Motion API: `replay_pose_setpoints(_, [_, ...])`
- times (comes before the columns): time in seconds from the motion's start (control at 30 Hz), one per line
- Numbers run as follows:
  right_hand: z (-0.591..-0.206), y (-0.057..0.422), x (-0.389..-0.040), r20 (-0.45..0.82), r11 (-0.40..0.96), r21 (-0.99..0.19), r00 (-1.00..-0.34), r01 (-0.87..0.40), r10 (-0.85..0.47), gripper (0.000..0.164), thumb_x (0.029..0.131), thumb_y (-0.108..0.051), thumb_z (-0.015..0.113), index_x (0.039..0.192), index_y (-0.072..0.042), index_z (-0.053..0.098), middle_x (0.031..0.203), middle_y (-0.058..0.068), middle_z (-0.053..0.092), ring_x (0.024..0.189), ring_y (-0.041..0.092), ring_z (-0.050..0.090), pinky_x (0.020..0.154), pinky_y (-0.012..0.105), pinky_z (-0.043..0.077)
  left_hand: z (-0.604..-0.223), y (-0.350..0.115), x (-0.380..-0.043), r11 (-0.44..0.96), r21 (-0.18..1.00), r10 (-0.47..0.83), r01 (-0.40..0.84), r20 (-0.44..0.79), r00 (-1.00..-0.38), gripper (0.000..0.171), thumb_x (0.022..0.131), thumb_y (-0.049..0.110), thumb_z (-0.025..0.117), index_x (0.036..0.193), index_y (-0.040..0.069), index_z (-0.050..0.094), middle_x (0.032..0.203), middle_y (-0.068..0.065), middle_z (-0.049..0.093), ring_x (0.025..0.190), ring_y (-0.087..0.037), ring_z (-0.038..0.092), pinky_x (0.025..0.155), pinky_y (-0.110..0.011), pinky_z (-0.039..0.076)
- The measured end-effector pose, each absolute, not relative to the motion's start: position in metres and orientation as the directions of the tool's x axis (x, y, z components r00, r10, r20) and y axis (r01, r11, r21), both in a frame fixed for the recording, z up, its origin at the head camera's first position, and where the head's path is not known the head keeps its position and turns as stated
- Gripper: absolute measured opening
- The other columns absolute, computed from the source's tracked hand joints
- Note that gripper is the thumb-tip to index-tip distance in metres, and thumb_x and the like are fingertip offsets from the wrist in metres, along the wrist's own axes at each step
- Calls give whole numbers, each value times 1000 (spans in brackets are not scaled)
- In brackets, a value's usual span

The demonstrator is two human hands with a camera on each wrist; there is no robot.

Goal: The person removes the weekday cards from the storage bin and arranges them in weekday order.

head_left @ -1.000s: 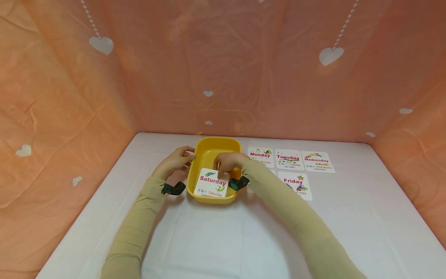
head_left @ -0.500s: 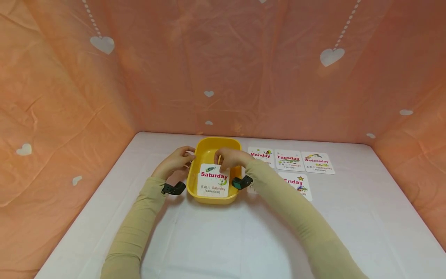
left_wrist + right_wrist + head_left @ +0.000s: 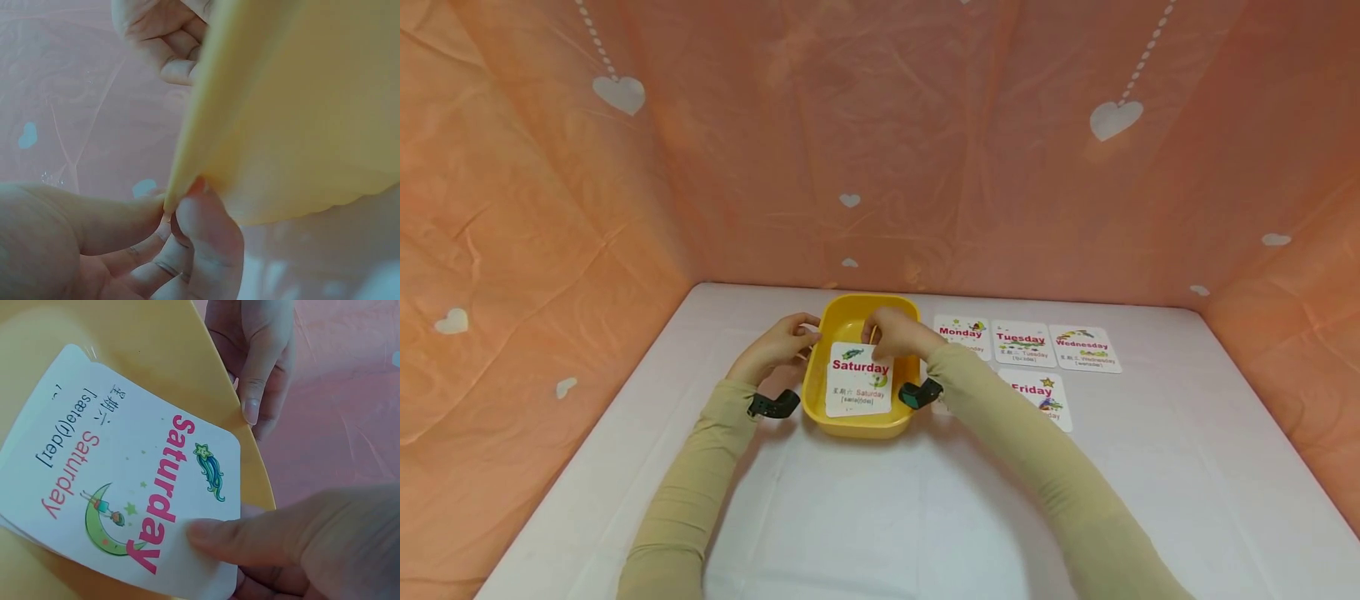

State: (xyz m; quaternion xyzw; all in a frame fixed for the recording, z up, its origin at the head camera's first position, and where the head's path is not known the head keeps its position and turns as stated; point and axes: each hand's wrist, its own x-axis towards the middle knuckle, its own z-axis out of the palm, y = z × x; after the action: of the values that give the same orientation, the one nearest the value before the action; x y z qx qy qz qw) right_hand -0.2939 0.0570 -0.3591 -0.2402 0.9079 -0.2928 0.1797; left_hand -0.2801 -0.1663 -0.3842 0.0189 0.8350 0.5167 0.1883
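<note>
At frame centre, the right hand (image 3: 897, 335) pinches the Saturday card (image 3: 859, 379) by its top edge over the yellow tray (image 3: 835, 321); the left hand (image 3: 777, 346) grips the tray's rim. Best to lift straight, keeping the tray steadied.

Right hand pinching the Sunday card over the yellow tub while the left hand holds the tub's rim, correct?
Not quite: the card reads Saturday, not Sunday, as the right wrist view shows plainly. The rest stands: the right hand pinches it over the yellow tub, and the left hand holds the tub's rim.
</note>
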Motion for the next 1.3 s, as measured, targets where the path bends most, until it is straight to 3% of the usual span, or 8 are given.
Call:
replay_pose_setpoints(0.33, [-358, 62, -295, -172, 718, -600, -819, -354, -547, 16, 81, 2, 73, 96, -1, 69, 91, 7, 64, 85, 21, 54, 79, 30, 48, -385, -166, -280, 476, 865, 219, -159, -291, -931, 38, 101, 16, 49, 134, 0, 42, 102, -17, 61, 78, -21, 61, 67, -30, 51])
replay_pose_setpoints(0.8, [-352, 75, -300, -144, 656, -621, -760, -430, -634, 15, 81, -1, 73, 95, -1, 71, 88, 5, 67, 80, 17, 57, 75, 27, 48, -386, -166, -280, 465, 872, 229, -150, -283, -932, 39, 101, 14, 49, 135, -2, 40, 106, -23, 60, 79, -24, 62, 64, -29, 51])
replay_pose_setpoints(1.3, [-350, 91, -304, -148, 637, -658, -762, -400, -631, 21, 80, -4, 75, 101, -1, 71, 91, 5, 67, 86, 18, 58, 75, 27, 48, -386, -166, -281, 473, 867, 228, -154, -290, -930, 40, 101, 15, 49, 136, -1, 40, 106, -22, 59, 80, -24, 61, 64, -30, 50])
